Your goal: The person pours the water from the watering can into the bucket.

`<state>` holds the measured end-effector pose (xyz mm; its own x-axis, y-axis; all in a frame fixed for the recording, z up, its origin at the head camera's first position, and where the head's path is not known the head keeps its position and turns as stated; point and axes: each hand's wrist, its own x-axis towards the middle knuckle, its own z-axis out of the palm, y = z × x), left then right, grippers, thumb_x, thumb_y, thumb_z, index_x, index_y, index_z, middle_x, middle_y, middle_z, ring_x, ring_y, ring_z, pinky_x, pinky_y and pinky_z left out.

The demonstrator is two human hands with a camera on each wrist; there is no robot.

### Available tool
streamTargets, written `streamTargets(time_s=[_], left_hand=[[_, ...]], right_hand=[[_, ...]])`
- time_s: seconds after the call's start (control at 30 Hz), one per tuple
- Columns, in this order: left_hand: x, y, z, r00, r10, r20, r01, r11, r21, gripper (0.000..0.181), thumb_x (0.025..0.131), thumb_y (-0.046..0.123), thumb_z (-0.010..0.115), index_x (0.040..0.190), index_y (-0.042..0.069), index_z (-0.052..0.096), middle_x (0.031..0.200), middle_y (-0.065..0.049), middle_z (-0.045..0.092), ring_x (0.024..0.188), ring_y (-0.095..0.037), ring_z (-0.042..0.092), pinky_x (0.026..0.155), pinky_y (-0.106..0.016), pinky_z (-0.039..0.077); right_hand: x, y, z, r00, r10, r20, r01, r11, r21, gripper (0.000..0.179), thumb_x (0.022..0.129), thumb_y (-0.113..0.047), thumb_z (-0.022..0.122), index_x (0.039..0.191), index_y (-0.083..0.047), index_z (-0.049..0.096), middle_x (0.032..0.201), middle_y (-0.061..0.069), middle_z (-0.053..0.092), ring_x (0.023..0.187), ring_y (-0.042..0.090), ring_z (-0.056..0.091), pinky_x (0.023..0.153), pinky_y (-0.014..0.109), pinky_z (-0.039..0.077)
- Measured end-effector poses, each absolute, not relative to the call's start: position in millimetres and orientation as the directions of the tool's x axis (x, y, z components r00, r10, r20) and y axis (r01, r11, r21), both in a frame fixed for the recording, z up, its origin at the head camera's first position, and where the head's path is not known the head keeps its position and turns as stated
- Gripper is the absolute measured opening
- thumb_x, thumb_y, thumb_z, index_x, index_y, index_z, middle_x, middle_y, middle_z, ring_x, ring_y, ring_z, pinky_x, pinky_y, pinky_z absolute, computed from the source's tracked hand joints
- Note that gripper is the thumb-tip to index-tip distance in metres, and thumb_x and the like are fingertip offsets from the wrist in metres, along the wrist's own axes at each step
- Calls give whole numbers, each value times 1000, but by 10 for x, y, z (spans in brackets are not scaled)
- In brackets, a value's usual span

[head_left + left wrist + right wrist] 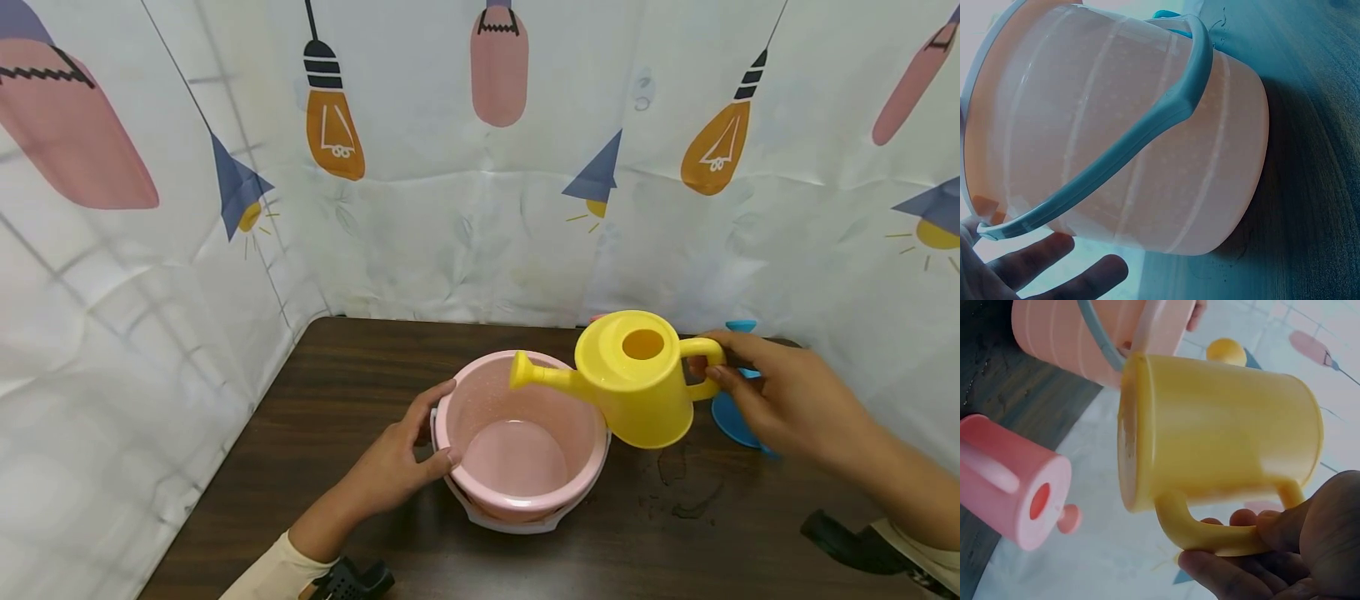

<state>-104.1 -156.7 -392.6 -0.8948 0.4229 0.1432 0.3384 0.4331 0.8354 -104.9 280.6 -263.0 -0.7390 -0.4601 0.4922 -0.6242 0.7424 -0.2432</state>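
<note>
Printed fabric backdrop (pixel 435 275) w/ lamps & bulbs, creased, behind a dark wood-grain counter (pixel 337 375). R hand (pixel 787 400) grips the yellow watering can (pixel 633 392), fingers wrapped round its loop handle (pixel 1210 537); can is off the counter, spout (pixel 551 377) reaching over the pink bucket (pixel 528 502). L hand (pixel 408 454) isn't clenched: digits spread on bucket's L side, thumb over the rim. Can't tell if can touches rim. To hold this well, prob. best: firm grip, steady wrist, spout's flared end well inside the rim; L hand bracing lightly, b/c pushing hard on one side could tip or slide a light bucket. Can looks like smooth, stiff plastic: rounded body, round top hole, stubby spout. Bucket walls look thin, slightly translucent, w/ faint hoop lines & droplet-like specks; pale bail (pixel 513 527) hangs low on the near side. Further out: wet marks (pixel 697 507) R of bucket, a blue item (pixel 729 419) partly hidden behind R hand, & (R-wrist view) a pink watering can (pixel 997 475), smooth, round-holed.
</note>
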Motion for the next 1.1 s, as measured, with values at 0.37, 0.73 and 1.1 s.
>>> streamTargets(time_s=[0.37,0.73,1.1], left_hand=[[-1051,-1556,-3910,-895,421,148,347,446,825,80,94,30,69,159,40,24,126,-5,68,115,-23,65,95,-59,48],[-1057,-1558,-3917,-890,425,165,364,445,818,80,94,29,70,159,39,25,126,-5,68,114,-21,65,95,-59,48],[-1055,-1566,-3928,-890,426,161,360,442,822,79,94,33,68,160,38,24,130,-7,65,117,-23,64,95,-59,48]], right_hand=[[-1095,2710,-2509,-685,-532,498,-673,723,-153,47,84,11,76,124,-14,67,99,-9,71,76,6,65,64,16,52],[-1124,2649,-2457,-659,-566,495,-690,717,-98,43,86,8,75,123,-14,66,96,-7,69,65,-1,46,55,23,43],[-1170,2534,-2328,-634,-633,443,-732,676,-82,42,88,5,75,125,-14,67,100,-10,68,71,1,53,58,24,46]])
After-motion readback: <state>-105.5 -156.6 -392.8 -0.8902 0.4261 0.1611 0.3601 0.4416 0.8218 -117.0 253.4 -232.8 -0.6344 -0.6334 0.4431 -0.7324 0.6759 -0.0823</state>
